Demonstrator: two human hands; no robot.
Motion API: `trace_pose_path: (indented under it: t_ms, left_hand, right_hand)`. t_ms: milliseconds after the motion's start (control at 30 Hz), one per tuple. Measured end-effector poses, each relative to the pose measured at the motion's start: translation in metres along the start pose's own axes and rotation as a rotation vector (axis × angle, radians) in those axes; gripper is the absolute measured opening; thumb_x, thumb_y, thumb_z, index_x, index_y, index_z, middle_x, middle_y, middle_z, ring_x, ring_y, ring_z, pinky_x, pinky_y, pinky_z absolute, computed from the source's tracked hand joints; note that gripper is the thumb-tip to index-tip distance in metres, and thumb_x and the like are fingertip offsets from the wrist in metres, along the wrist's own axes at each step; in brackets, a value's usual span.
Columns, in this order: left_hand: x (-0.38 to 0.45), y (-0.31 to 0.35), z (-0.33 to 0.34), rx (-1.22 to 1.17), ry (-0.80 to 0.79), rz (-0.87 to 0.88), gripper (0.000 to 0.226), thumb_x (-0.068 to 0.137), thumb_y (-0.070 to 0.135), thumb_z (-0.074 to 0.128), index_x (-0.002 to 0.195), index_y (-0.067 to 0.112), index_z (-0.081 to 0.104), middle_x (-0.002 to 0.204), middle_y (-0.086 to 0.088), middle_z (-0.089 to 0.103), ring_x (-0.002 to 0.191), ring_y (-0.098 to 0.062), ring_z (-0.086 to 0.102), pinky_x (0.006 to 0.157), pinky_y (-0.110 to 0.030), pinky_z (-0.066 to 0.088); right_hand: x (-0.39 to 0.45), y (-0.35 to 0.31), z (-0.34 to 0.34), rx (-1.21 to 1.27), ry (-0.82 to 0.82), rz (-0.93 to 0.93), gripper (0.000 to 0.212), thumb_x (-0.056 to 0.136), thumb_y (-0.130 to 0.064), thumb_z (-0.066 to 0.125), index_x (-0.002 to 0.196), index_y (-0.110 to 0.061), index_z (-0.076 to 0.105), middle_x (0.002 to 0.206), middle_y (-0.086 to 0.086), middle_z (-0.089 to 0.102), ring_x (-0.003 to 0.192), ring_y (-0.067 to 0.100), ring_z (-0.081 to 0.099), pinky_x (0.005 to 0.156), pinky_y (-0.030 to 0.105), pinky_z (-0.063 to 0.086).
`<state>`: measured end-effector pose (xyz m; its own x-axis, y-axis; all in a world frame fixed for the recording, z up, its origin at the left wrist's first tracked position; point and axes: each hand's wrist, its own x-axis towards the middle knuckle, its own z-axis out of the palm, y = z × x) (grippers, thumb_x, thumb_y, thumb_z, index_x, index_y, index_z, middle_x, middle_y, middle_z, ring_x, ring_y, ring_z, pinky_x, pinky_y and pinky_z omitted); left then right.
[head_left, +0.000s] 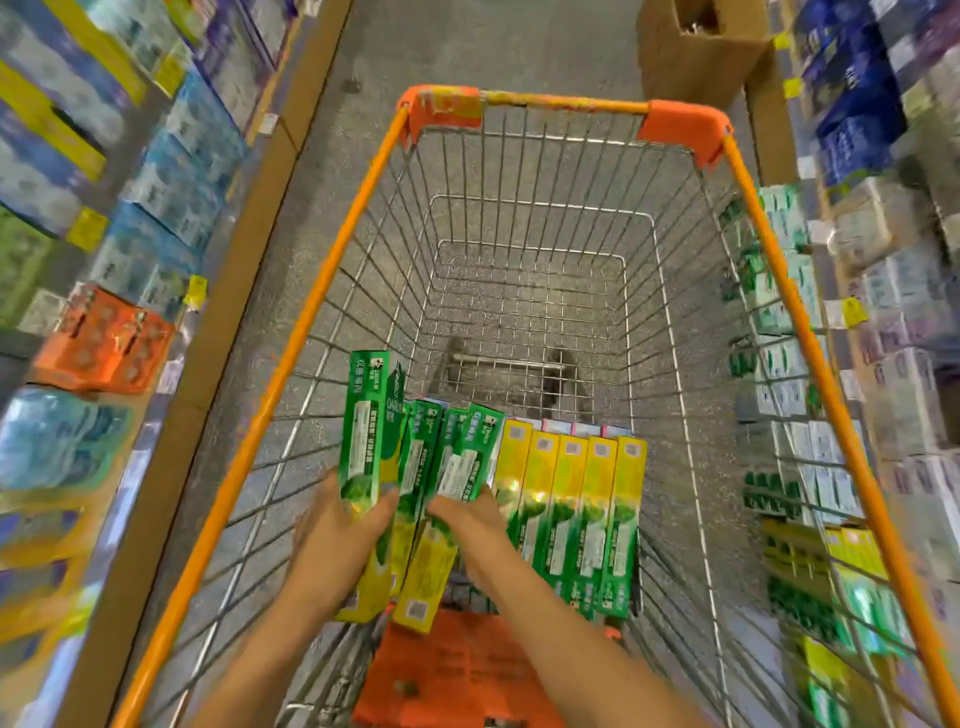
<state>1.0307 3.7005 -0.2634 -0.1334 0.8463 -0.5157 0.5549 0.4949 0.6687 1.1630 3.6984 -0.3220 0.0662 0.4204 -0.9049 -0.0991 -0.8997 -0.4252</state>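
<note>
Left hand (337, 530), right hand (475, 525) around green boxes (421, 452)

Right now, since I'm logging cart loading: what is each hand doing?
Left hand: grips the raised box.
Right hand: grips a bunch of boxes.

Green and yellow boxes in an orange-rimmed cart

The toothpaste boxes (566, 509) are green at one end fading to yellow, with white label strips; the cart (332, 270) is silver wire with orange rim and corners, over a speckled grey floor (498, 47).
</note>
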Motion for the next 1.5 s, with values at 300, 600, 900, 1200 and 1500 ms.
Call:
trace_pose_path:
  t_ms: [300,600,900,1200,1500]
  left_hand:
    - [0.001,-0.015,0.021,-0.023,-0.059,0.0,0.022,0.085,0.021,0.068,0.091,0.04,0.059,0.086,0.012,0.07,0.077,0.002,0.065,0.071,-0.03,0.052]
    - [0.003,-0.018,0.026,-0.02,-0.063,0.005,0.013,0.086,0.026,0.065,0.094,0.033,0.058,0.088,0.006,0.069,0.081,-0.013,0.065,0.07,-0.031,0.049]
    - [0.001,-0.026,0.026,0.095,-0.074,-0.06,0.026,0.086,0.037,0.063,0.107,0.024,0.056,0.092,0.0,0.066,0.082,-0.019,0.063,0.064,-0.027,0.042]
    - [-0.003,-0.02,0.044,0.103,-0.147,-0.055,0.036,0.086,0.024,0.067,0.119,0.021,0.053,0.105,0.004,0.065,0.101,-0.02,0.061,0.072,-0.024,0.045]
    - [-0.008,0.002,0.057,0.23,-0.163,-0.035,0.076,0.082,0.041,0.067,0.142,0.007,0.034,0.133,-0.016,0.053,0.118,-0.034,0.052,0.091,-0.038,0.045]
  right_hand:
    - [-0.002,0.014,0.012,-0.041,0.107,-0.123,0.096,0.081,-0.025,0.071,0.151,-0.012,0.006,0.151,0.012,0.032,0.133,0.025,0.039,0.099,0.028,0.039]
    - [0.017,0.019,-0.036,0.134,-0.008,0.013,0.064,0.086,-0.01,0.066,0.138,-0.006,0.03,0.134,0.01,0.049,0.099,0.018,0.057,0.091,0.033,0.042]
    - [0.027,0.035,-0.02,-0.138,0.091,-0.176,0.089,0.086,-0.015,0.068,0.151,-0.011,0.008,0.151,0.008,0.032,0.128,0.023,0.045,0.081,0.013,0.041]
    - [0.039,0.027,-0.027,-0.501,0.207,-0.228,0.08,0.078,-0.037,0.075,0.14,-0.002,0.037,0.127,0.014,0.057,0.109,0.024,0.059,0.073,0.024,0.045]
    - [-0.011,-0.019,-0.048,-0.221,0.082,-0.374,0.073,0.084,-0.06,0.054,0.136,-0.01,0.044,0.105,-0.001,0.059,0.095,0.017,0.063,0.082,0.035,0.054]
